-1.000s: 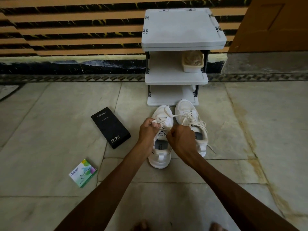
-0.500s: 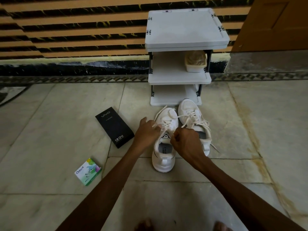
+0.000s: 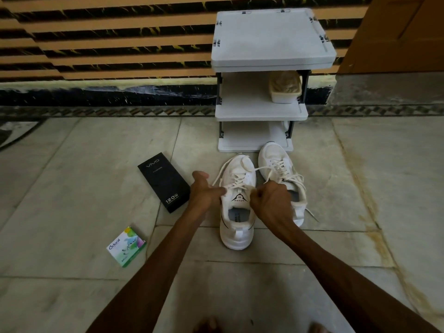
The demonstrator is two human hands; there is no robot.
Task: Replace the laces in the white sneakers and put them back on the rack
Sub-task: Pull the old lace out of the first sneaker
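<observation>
Two white sneakers stand side by side on the floor tiles before the white rack. The left sneaker is laced, and its white lace has two loose ends running out over the toe. My left hand pinches one lace end at the shoe's left side. Curled into a fist, my right hand grips the other end, which runs up across the toe. The right sneaker is laced too, with an end trailing on the floor at its right.
A black phone box lies left of the sneakers, and a small green and white Odonil box sits nearer to me. A plastic tub stands on the rack's middle shelf. My toes show at the bottom edge.
Both hands have slid back toward me from the toe to the tongue of the left sneaker. The lace ends now trail out longer over the toe.
</observation>
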